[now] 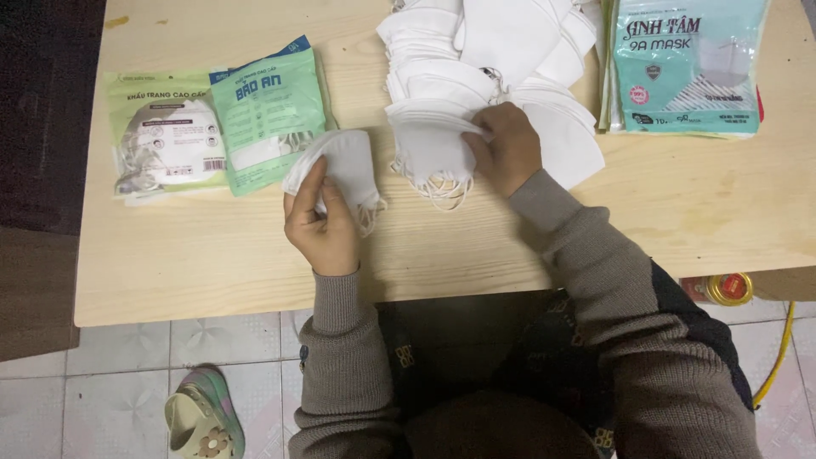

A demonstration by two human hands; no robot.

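Masks [510, 51]: white. Packets [217, 127]: pale green, white. Pack [687, 64]: teal, white. Tabletop [663, 212]: pale wood grain. Sleeves [612, 280]: grey-brown knit. Floor [119, 382]: whitish tiles, faint floral pattern. Sandal [204, 416]: green-purple, flower trim.

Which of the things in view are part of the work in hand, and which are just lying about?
In the work:
left hand, holding a few white masks
right hand, on the mask pile
green packets
teal packet stack

Lying about:
sandal
yellow-lidded can
yellow hose
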